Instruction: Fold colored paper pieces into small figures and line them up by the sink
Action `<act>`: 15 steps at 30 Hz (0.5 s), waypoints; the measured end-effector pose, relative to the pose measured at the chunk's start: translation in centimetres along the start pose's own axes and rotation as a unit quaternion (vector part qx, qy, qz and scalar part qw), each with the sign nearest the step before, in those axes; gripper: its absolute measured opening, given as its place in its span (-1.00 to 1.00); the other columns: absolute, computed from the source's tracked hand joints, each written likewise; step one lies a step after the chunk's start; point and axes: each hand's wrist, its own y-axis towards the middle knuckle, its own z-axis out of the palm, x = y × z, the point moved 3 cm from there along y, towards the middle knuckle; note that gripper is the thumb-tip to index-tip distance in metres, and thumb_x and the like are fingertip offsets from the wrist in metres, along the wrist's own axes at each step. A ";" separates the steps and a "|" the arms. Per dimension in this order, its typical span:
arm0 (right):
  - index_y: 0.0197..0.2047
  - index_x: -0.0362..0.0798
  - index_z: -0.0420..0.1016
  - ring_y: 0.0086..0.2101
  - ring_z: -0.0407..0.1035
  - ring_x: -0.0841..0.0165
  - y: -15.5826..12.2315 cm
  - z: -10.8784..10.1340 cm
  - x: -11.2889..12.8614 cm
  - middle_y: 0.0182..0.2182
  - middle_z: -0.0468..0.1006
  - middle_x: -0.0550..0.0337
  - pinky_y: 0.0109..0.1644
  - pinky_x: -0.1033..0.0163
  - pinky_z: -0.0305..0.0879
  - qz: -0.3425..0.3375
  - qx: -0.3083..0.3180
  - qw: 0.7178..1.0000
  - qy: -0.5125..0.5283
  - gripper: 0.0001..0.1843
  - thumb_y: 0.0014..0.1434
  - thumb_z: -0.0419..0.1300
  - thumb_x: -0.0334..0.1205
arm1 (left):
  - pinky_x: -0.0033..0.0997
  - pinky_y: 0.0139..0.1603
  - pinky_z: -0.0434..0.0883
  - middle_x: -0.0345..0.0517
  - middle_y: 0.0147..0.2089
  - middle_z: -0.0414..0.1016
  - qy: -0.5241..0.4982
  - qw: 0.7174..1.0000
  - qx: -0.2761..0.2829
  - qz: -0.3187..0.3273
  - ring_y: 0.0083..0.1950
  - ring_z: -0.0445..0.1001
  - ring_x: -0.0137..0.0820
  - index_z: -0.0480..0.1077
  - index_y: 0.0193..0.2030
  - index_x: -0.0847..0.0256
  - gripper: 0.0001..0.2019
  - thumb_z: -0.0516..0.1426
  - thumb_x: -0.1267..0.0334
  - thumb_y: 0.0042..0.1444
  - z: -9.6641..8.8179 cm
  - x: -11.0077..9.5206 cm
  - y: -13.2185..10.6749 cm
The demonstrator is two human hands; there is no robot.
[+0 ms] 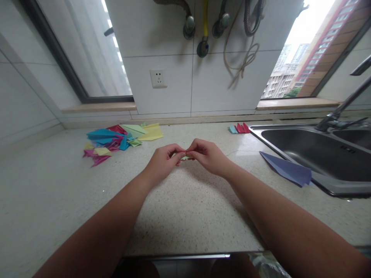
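Speckled countertop point(185, 216) runs from the near edge to the tiled wall, and both forearms stretch across it. A heap of coloured folded papers point(116, 141) lies at the far left near the wall. A blue-violet paper plane point(288, 169) rests on the rim of the steel sink point(327, 187) at right, with small red and teal folded pieces point(239, 128) behind it. Mid-counter, the left hand point(162, 160) and right hand point(207, 154) meet fingertip to fingertip. Their fingers are curled nearly closed, both pinching a small pale green paper piece point(184, 157) just above the surface.
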 end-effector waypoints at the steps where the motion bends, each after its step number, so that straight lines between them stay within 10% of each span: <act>1: -0.35 -0.07 0.46 -0.38 0.45 0.37 0.0 0.0 0.2 -0.44 0.56 0.19 -0.27 0.24 0.36 -0.002 0.001 1.000 0.003 -0.87 0.20 0.23 -0.20 | -0.48 -0.40 0.30 -0.20 -0.43 0.48 -0.009 1.000 -0.002 0.000 -0.43 0.39 -0.47 0.52 -0.26 0.20 -0.85 0.18 0.18 0.17 0.0 0.0 0.0; 15: -0.13 -0.06 0.50 -0.34 0.47 0.36 0.2 -0.1 -1.5 -0.32 0.58 0.14 -0.19 0.18 0.41 0.016 -0.100 0.993 0.055 -0.73 0.12 0.31 -0.13 | -0.38 -0.21 0.42 -0.07 -0.23 0.57 -0.204 0.974 -0.013 -0.098 -0.20 0.50 -0.37 0.47 -0.15 0.21 -0.74 0.24 0.09 0.12 0.4 2.1 0.7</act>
